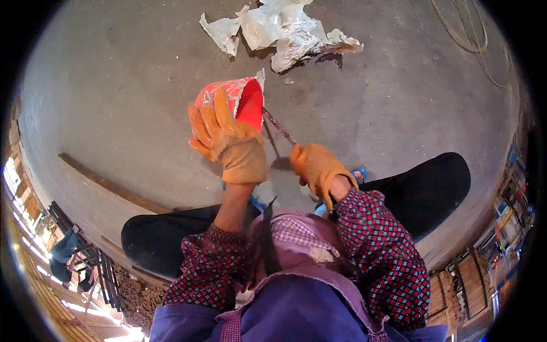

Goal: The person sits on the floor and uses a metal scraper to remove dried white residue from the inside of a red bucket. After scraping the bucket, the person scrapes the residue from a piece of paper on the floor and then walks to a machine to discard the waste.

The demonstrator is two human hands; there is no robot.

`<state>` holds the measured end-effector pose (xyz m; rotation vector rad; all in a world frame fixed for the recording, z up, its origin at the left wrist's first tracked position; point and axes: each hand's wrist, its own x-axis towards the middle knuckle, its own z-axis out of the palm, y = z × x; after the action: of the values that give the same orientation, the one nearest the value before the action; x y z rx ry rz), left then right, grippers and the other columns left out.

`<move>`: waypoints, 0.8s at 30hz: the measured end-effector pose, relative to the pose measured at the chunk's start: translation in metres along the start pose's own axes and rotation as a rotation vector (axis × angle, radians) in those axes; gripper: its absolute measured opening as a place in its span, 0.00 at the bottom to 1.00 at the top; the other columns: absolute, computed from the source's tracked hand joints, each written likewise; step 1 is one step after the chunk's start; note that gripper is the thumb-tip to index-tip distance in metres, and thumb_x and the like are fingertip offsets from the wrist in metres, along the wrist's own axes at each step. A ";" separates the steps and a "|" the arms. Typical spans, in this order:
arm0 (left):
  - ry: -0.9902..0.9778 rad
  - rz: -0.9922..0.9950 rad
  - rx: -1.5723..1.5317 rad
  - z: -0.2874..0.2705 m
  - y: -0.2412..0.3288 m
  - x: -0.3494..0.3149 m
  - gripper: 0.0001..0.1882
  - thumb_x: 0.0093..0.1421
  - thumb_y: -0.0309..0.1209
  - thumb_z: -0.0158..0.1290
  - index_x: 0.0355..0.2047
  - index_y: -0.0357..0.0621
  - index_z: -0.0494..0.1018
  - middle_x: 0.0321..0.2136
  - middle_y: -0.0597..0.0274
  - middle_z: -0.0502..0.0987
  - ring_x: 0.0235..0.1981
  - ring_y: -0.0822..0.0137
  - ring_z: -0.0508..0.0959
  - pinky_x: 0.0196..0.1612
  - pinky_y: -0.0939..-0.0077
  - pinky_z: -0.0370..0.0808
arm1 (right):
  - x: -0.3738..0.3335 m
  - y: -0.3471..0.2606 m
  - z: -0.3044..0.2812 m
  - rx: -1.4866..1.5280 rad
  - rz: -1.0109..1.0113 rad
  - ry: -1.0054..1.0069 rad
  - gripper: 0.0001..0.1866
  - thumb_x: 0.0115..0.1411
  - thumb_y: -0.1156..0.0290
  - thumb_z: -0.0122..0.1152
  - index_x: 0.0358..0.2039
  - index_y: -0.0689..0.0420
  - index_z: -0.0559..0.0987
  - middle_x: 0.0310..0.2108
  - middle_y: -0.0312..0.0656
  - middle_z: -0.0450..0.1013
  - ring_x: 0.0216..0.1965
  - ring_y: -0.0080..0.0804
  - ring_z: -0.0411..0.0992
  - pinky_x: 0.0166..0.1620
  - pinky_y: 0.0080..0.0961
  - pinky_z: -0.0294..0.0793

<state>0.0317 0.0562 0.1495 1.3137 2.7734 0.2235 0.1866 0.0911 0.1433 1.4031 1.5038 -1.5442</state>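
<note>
My left hand (pixel 228 137), in an orange work glove, supports a red bucket (pixel 223 88) from its near side, fingers spread along the wall. The bucket lies tilted on its side with its mouth toward the right, and whitish crust clings to its outside and rim. In an orange glove too, my right hand (pixel 319 168) is closed round a thin, dark reddish rod (pixel 280 126). The rod's far end reaches the bucket's mouth; whether it touches the rim I cannot tell.
Crumpled whitish sheet pieces (pixel 285 31) lie on the concrete floor (pixel 387 108) ahead. A long wooden strip (pixel 111 188) rests at the left. Coiled hose or cord (pixel 476 40) sits at the far right. My spread, dark-clad knees flank the work.
</note>
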 end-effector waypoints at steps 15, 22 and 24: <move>0.122 0.030 0.000 0.007 0.002 0.000 0.25 0.51 0.30 0.52 0.52 0.54 0.73 0.55 0.63 0.70 0.61 0.50 0.64 0.54 0.41 0.54 | -0.012 -0.027 -0.002 -0.076 0.143 0.083 0.24 0.65 0.58 0.42 0.25 0.62 0.81 0.16 0.47 0.75 0.17 0.37 0.76 0.26 0.34 0.75; 0.126 0.024 -0.005 0.005 0.001 0.000 0.25 0.51 0.30 0.53 0.52 0.53 0.73 0.55 0.61 0.70 0.61 0.49 0.63 0.54 0.42 0.54 | -0.015 -0.009 0.002 -0.071 0.104 0.095 0.26 0.65 0.58 0.41 0.24 0.64 0.79 0.15 0.46 0.74 0.17 0.37 0.76 0.26 0.33 0.74; 0.153 0.057 -0.037 0.004 0.001 0.000 0.25 0.50 0.30 0.54 0.51 0.53 0.73 0.55 0.61 0.70 0.61 0.48 0.64 0.54 0.43 0.54 | -0.010 -0.006 0.002 -0.005 0.127 0.085 0.26 0.65 0.58 0.41 0.23 0.65 0.79 0.15 0.45 0.74 0.16 0.36 0.75 0.26 0.32 0.74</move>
<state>0.0329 0.0567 0.1457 1.4251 2.8418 0.3925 0.1837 0.0877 0.1542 1.5476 1.4369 -1.4197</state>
